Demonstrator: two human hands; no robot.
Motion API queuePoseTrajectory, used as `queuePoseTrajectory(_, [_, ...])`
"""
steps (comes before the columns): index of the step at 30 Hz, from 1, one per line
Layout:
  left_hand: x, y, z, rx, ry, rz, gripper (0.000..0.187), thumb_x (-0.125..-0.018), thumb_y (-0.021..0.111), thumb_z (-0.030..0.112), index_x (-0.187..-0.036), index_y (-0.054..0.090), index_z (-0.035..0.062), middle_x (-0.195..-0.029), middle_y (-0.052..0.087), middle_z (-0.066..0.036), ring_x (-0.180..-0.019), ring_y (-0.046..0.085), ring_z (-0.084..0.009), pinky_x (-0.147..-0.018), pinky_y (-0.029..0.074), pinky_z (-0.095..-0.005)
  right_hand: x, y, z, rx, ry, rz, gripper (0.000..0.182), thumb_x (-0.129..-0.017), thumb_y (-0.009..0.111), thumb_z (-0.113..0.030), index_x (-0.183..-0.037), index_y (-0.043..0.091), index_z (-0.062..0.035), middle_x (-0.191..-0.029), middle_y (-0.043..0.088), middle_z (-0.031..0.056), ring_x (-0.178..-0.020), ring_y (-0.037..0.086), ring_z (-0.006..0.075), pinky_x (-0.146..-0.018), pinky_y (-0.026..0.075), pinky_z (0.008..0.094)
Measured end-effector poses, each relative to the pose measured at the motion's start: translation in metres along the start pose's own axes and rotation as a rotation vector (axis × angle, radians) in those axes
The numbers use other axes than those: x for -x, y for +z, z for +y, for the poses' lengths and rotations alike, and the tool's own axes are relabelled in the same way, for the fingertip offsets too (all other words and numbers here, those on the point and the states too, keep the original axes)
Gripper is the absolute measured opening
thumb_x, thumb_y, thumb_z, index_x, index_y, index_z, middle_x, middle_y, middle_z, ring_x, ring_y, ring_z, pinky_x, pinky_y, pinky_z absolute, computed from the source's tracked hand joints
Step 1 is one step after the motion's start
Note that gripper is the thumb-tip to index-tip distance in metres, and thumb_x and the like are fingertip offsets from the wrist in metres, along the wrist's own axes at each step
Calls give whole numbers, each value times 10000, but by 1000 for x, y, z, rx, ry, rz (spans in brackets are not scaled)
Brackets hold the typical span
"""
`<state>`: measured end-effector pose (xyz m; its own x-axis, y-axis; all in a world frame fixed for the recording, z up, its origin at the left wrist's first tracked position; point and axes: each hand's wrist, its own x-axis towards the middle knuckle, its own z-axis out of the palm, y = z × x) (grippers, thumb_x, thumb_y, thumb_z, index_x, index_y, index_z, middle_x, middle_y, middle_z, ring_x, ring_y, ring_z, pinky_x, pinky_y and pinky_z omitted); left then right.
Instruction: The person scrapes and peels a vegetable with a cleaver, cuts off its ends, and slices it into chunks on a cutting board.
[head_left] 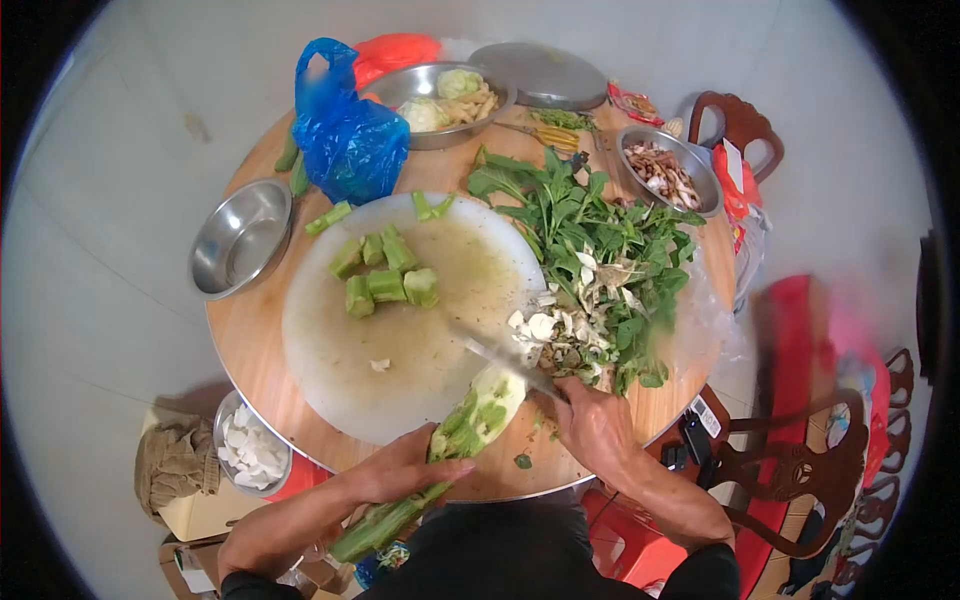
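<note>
One stalk (480,418): slants over the cutting board's (450,260) near rim, pale end up-right.
Left hand (410,465): wrapped around its middle.
Right hand (595,420): grips the knife (500,358) right of the board, nearer the pale end; blade contact unclear.
Chunks (387,287): on the board.
Peelings (575,340), greens (625,240): crowding its right rim beside the blade.

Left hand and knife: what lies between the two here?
In the head view, the far part of the green stalk spans the stretch from the left hand to the knife, paler toward the knife.
</note>
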<state>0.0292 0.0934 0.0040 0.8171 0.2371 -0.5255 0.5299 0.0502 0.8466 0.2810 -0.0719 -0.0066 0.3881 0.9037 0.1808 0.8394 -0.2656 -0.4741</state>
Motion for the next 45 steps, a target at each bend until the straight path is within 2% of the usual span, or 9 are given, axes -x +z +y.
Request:
queuePoseTrajectory(5, [-1,1,-12,-150,-22,32,892,-886,750,629,-1320,477,-101,-1074,658,-224,-1026,671,-318,-904,528,-415,-17,-10,18,-252,285,80,227,-1012,646,-180,-987,667,44,-699,654,273,-652,688,445,-570,525,507])
queuePoseTrajectory(11, [3,7,-2,-279,-151,48,937,-874,770,618,-1385,449,-99,-1234,624,-312,-1153,644,-390,-1007,491,-460,9,-18,6,-108,-239,90,277,-872,697,-73,-1144,683,-23,-823,712,210,-698,720,367,-593,570,455])
queuePoseTrajectory(14, [-1,17,-20,-189,91,161,887,-891,783,551,-1429,439,-65,-1280,620,-326,-1206,626,-401,-1047,482,-465,14,-15,5,50,-292,60,380,-806,710,-59,-1182,672,-20,-803,673,145,-633,696,297,-546,562,404])
queuePoseTrajectory(18, [4,15,-2,-241,-10,145,829,-911,784,487,-1449,436,-40,-1281,630,-326,-1242,607,-414,-1066,481,-462,16,-21,1,127,-331,60,376,-814,716,-73,-1182,673,-10,-770,643,107,-585,670,253,-505,541,371])
queuePoseTrajectory(20, [3,13,2,-345,51,16,813,-918,815,342,-1532,379,35,-1341,610,-257,-1259,608,-294,-1066,514,-457,20,-29,-11,97,-375,102,374,-816,717,-79,-1180,672,-5,-768,644,108,-585,670,253,-502,540,373])
queuePoseTrajectory(24, [-1,12,-18,-254,253,35,846,-894,824,434,-1482,411,-13,-1251,647,-248,-1208,641,-302,-1032,517,-466,20,-14,5,149,-314,-15,346,-827,699,-81,-1163,670,-3,-774,650,122,-597,679,261,-502,541,378])
queuePoseTrajectory(26, [4,8,-3,-251,-144,73,933,-874,778,598,-1379,454,-117,-1171,647,-337,-1116,667,-393,-983,506,-471,18,-12,3,185,-275,42,326,-830,688,-77,-1146,667,-2,-778,653,125,-606,684,268,-502,541,385])
queuePoseTrajectory(34, [6,3,2,-267,-100,107,964,-860,782,622,-1361,445,-130,-1136,660,-321,-1095,675,-400,-957,509,-470,11,-19,34,166,237,-16,270,-865,706,-81,-1125,661,-20,-848,712,224,-675,720,357,-584,566,445])
queuePoseTrajectory(45, [20,41,-9,-547,94,349,816,-827,851,503,-1282,480,-62,-1027,690,-306,-951,703,-465,-819,563,-502,34,-18,19,-72,-86,370,439,-796,715,-25,-1229,658,23,-880,717,193,-671,708,360,-594,561,430])
